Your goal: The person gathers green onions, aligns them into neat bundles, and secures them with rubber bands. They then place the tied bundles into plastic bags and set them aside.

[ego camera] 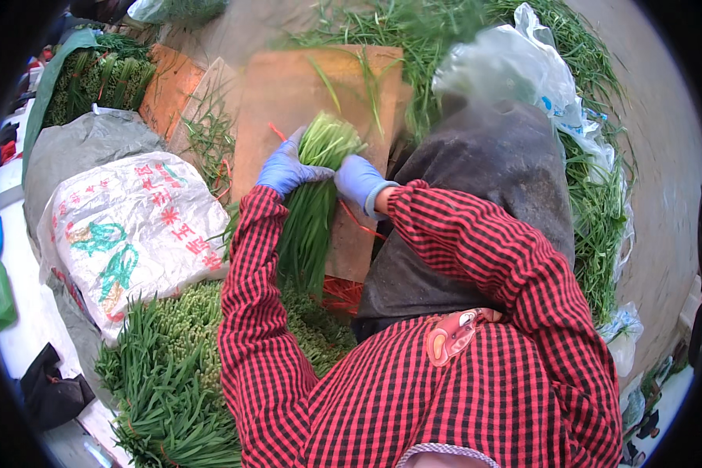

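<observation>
A bunch of green leafy stalks, apparently garlic chives (313, 193), stands between my gloved hands, pale cut ends away from me and leaves towards me. My left hand (289, 167) wraps its left side, thumb across the front. Against the right side, the fingers of my right hand (357, 180) are curled in; whether they also pinch a strand is hidden. Red tie strands show beside both hands, one a tie (361, 221) below the right glove. Beneath the bunch is a worn wooden board (263, 88) with loose leaves on it.
Stacked chive bunches (175, 386) lie at my left, partly under a white printed woven sack (134, 222). More bunches (99, 82) sit back left. Loose chives (591, 222) and clear plastic bags (538, 64) lie on the right. A dark cloth (479, 152) covers my lap; red ties (342, 292) lie below the board.
</observation>
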A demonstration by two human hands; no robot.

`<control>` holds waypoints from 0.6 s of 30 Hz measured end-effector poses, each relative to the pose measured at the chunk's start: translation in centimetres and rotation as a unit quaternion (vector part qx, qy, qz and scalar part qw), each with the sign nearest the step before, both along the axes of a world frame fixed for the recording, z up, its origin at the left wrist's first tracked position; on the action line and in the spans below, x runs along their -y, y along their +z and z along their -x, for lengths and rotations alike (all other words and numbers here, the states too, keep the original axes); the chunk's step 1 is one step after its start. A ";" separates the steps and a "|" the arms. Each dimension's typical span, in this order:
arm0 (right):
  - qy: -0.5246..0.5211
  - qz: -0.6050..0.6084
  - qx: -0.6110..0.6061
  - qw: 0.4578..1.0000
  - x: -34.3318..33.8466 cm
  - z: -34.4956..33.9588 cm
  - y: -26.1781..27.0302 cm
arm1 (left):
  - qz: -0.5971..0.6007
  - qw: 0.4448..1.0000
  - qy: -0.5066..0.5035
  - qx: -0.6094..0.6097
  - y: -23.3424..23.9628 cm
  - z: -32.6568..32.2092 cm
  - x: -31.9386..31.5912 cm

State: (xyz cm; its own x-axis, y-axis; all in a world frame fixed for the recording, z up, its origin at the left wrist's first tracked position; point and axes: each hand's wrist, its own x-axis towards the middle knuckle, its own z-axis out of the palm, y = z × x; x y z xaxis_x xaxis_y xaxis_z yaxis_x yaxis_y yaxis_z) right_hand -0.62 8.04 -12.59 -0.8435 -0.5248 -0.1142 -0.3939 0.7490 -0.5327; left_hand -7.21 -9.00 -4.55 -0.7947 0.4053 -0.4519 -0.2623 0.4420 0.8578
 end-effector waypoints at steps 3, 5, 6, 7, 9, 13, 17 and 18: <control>-0.254 0.152 0.135 0.946 1.8 1.0 -0.5 | 0.072 0.993 0.088 -0.021 0.4 -1.3 -0.5; -0.274 0.168 0.153 0.935 1.8 1.6 0.9 | 0.047 0.988 0.146 -0.037 0.1 -2.1 -0.6; -0.253 0.133 0.180 0.941 1.5 2.1 1.9 | 0.090 0.983 0.149 -0.051 -0.2 -2.1 -0.6; -0.260 0.121 0.183 0.940 1.4 2.5 3.0 | 0.099 0.982 0.136 -0.087 -0.7 -2.0 -0.6; -0.216 0.127 0.206 0.946 0.4 2.8 5.2 | 0.148 0.974 0.071 -0.156 -1.9 -1.5 -0.3; -0.030 0.052 0.069 0.996 -3.2 0.5 10.2 | 0.236 0.954 0.118 -0.141 -4.9 -1.1 0.3; 0.000 0.154 -0.019 0.988 -12.8 -2.2 14.5 | 0.105 0.977 0.166 -0.084 -6.2 -1.7 0.5; -0.039 0.162 -0.035 0.985 -15.9 -2.6 15.1 | 0.090 0.977 0.178 -0.074 -6.1 -1.8 0.6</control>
